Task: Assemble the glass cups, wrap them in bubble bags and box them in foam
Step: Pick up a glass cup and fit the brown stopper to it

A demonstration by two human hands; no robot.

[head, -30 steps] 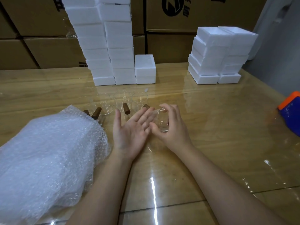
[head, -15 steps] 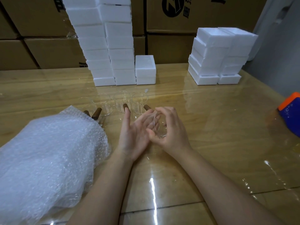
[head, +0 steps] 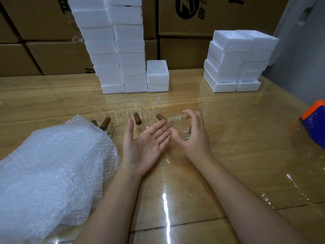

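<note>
Since half a second ago the left hand point(head: 146, 143) has eased back from the glass cup point(head: 182, 129) and flattened. It lies palm up with fingers straight, thumb spread wide and fingertips just left of the cup, holding nothing. Whether they touch the cup cannot be told. The right hand point(head: 196, 138) arches over the cup, thumb and curled fingers gripping its clear wall. The cup is tilted, its mouth toward the left hand.

Cardboard cartons point(head: 219, 16) far behind the cup bear a black round logo and black characters, cropped and unreadable.

Left of the cup stands a row of glass cups point(head: 133, 110) with brown handles point(head: 137, 118). Farther left lie the bubble bags point(head: 52, 164). Foam boxes point(head: 128, 46) are stacked behind the cup.
</note>
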